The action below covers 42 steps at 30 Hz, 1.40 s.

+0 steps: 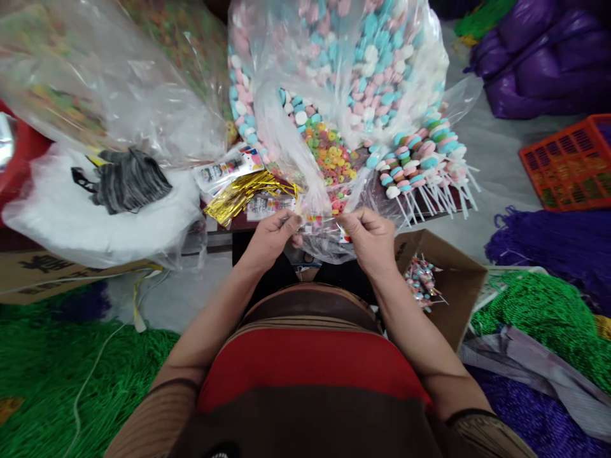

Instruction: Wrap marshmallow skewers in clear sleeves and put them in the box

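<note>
My left hand [274, 234] and my right hand [366, 236] meet just above my lap, both pinched on a small clear candy packet [319, 221] with a white stick in it. Right behind the packet lies an open clear bag of coloured ring candies [329, 156]. A pile of gold twist ties [243, 194] lies just left of my left hand. A row of pastel candy skewers [422, 168] on white sticks rests to the right of my right hand.
Big clear bags of pastel candies [363, 57] stand behind. A cardboard box [451, 286] with wrapped skewers sits by my right elbow. A white bag with a dark cloth [126, 181] is at left. An orange crate [568, 162], purple and green tassel heaps surround me.
</note>
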Motion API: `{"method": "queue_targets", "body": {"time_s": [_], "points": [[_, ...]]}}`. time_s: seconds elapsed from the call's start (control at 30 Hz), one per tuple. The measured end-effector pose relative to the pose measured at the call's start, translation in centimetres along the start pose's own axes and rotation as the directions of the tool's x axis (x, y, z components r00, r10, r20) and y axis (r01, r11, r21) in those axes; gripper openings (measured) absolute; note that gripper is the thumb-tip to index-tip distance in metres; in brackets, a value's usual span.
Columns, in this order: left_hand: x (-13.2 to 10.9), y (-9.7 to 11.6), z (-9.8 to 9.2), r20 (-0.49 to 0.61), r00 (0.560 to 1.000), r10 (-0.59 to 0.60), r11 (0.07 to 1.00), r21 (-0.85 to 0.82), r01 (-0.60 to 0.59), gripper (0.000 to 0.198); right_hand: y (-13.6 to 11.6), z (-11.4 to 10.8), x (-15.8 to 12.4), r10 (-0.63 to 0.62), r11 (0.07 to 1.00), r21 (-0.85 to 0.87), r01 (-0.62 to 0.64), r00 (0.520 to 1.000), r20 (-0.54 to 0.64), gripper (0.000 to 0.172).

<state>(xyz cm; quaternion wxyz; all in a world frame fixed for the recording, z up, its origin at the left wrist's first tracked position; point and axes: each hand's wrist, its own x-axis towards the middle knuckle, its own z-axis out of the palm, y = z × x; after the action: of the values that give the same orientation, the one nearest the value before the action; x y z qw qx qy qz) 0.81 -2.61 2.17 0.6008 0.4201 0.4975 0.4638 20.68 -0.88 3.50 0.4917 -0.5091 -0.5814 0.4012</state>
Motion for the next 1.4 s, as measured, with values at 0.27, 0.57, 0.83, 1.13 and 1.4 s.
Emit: {"method": "queue_targets", "body": {"time_s": [0.27,0.57,0.83,1.13,1.4], "points": [[-0.2,1.9,-1.1,0.187,0.977,-0.101,0.994,0.048,0.094,0.056,0.0,0.2,0.3,-0.190,0.955,-0.212,0.206,0.977,0.094,0.074],[1.0,0.2,0.7,0.238,0.971,0.029,0.947,0.303,-0.103,0.030,0.9,-0.9,0.8,-0.201,0.942,-0.246,0.227,0.971,0.127,0.073],[1.3,0.5,0.5,0.277,0.957,0.088,0.895,0.399,-0.198,0.022,1.1,-1.7,1.1,-0.212,0.919,-0.297,0.261,0.959,0.188,0.068],[2.2,-0.5,-0.5,-0.172,0.969,0.180,0.984,0.045,-0.174,0.009,-0.9,-10.8,7.3,-0.402,0.528,-0.828,0.189,0.914,-0.048,0.037],[2.5,-0.8,-0.7,-0.238,0.957,0.168,0.968,-0.146,-0.206,0.032,0.4,-14.6,10.6,-0.044,0.091,-0.996,-0.009,0.999,-0.013,0.033]]}}
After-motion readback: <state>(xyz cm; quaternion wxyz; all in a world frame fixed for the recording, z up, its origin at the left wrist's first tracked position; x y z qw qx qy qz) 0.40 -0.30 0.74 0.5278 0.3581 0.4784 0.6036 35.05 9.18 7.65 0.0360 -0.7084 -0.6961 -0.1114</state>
